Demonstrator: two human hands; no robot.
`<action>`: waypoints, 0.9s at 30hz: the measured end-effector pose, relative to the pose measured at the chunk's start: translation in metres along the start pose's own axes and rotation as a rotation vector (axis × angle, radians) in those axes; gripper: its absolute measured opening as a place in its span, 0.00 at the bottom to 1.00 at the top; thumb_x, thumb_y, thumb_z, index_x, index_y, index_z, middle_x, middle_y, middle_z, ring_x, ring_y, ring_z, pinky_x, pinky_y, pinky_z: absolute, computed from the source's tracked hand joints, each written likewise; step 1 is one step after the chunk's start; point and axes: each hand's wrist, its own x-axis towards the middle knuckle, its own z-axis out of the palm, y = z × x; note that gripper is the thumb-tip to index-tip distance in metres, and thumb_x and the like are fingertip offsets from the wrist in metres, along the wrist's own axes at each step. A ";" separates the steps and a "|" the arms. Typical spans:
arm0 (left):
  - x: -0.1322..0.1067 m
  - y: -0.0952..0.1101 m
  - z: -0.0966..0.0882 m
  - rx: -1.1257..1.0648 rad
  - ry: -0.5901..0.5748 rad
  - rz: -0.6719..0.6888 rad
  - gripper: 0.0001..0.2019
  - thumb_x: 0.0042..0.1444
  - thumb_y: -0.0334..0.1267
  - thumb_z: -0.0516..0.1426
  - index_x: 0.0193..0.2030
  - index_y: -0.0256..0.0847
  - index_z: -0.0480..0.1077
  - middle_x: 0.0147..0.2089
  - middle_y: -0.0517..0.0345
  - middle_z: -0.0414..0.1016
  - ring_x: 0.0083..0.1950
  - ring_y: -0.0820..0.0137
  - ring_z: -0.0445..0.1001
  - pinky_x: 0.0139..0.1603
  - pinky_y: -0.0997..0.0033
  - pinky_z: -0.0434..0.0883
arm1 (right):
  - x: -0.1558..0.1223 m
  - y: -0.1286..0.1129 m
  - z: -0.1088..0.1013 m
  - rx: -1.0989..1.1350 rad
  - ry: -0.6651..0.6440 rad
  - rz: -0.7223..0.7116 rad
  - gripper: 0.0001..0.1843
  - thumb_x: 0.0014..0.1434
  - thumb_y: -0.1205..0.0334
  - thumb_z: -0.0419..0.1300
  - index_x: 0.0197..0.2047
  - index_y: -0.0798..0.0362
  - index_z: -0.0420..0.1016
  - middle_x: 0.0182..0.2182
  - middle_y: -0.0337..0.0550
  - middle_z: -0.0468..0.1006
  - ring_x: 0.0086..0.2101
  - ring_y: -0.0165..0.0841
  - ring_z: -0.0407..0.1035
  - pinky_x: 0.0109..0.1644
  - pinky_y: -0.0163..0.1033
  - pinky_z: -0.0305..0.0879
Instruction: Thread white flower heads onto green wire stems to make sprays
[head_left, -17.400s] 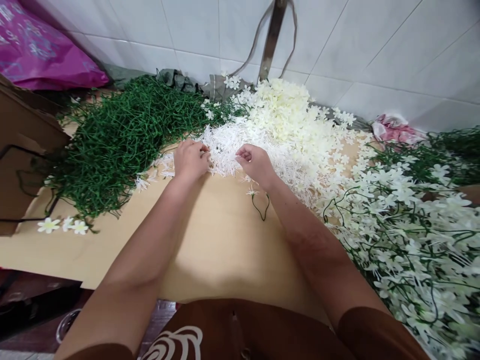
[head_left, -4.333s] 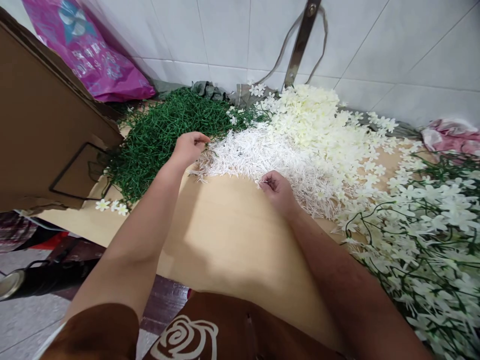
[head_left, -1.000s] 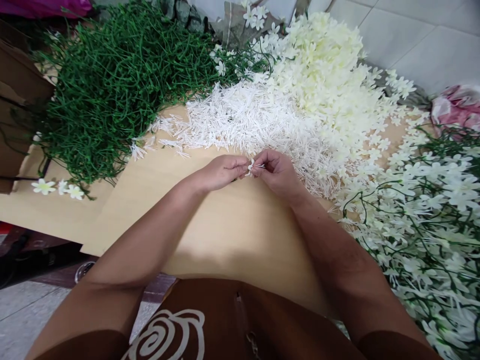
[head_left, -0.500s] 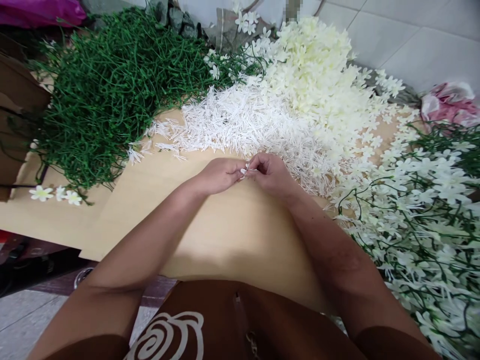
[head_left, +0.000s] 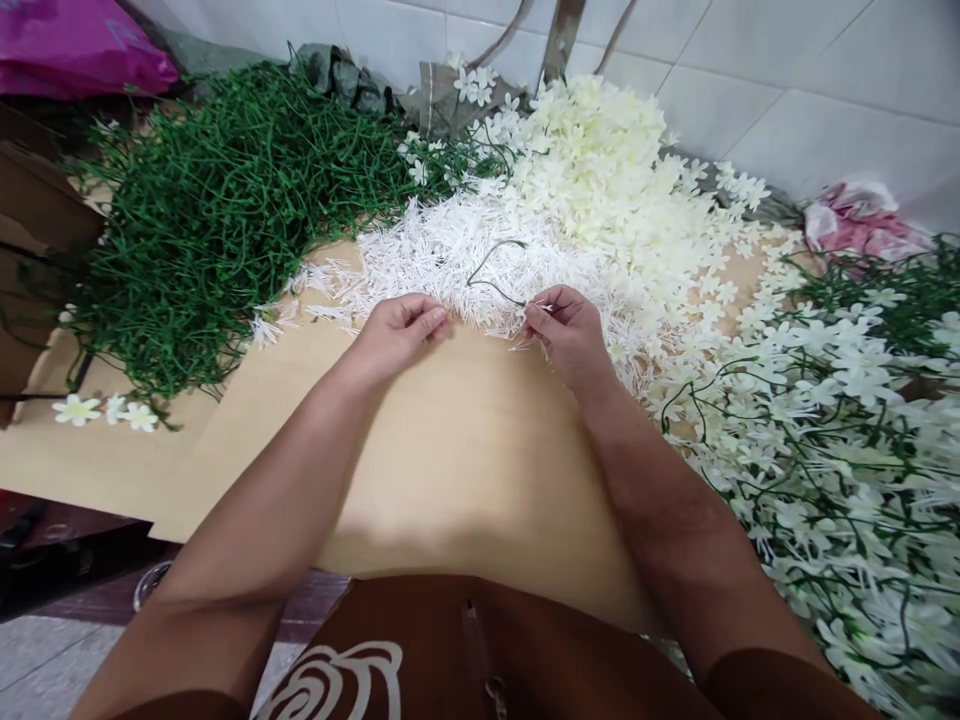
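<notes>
My right hand (head_left: pixel 574 335) pinches the end of a thin green artificial flower stem (head_left: pixel 491 287) between thumb and forefinger. The stem curves up and left over the white pile, and a bit of white shows at my right fingertips. My left hand (head_left: pixel 409 330) is apart from it on the left, thumb pressed to the forefinger; what the pinch holds, if anything, cannot be made out. Just beyond both hands lies a heap of thin white stamen pieces (head_left: pixel 450 245). Behind that rises a pile of cream flower heads (head_left: pixel 592 150).
A tangled mound of green stems (head_left: pixel 217 210) fills the back left. Assembled white flowers on stems (head_left: pixel 817 450) crowd the right. Two or three loose flowers (head_left: pixel 77 409) lie at the left edge. A brown board (head_left: pixel 450 460) lies under my hands; a tiled wall (head_left: pixel 750 90) stands behind.
My hands, together before, have moved apart, the left one going left. A green stem now shows extending from my right hand. The whole view has shifted slightly.
</notes>
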 end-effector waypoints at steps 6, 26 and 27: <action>0.002 -0.003 0.005 -0.101 0.076 0.118 0.24 0.50 0.58 0.63 0.43 0.39 0.72 0.31 0.59 0.71 0.32 0.75 0.67 0.34 0.75 0.65 | -0.004 -0.004 0.004 -0.130 -0.057 -0.031 0.21 0.45 0.46 0.72 0.28 0.51 0.69 0.21 0.33 0.70 0.22 0.23 0.63 0.27 0.33 0.63; -0.009 0.007 0.016 -0.048 -0.302 -0.046 0.12 0.48 0.45 0.65 0.28 0.38 0.71 0.22 0.62 0.69 0.23 0.76 0.64 0.24 0.75 0.60 | -0.005 -0.028 -0.021 -0.948 -0.380 -0.070 0.04 0.49 0.70 0.63 0.32 0.55 0.76 0.33 0.46 0.76 0.35 0.36 0.67 0.44 0.45 0.65; -0.010 0.007 0.018 0.026 -0.325 -0.028 0.12 0.50 0.44 0.63 0.27 0.38 0.71 0.22 0.62 0.67 0.23 0.77 0.63 0.24 0.75 0.59 | -0.006 -0.022 -0.017 -1.024 -0.364 -0.125 0.04 0.50 0.72 0.61 0.30 0.55 0.75 0.33 0.47 0.75 0.36 0.37 0.66 0.46 0.46 0.64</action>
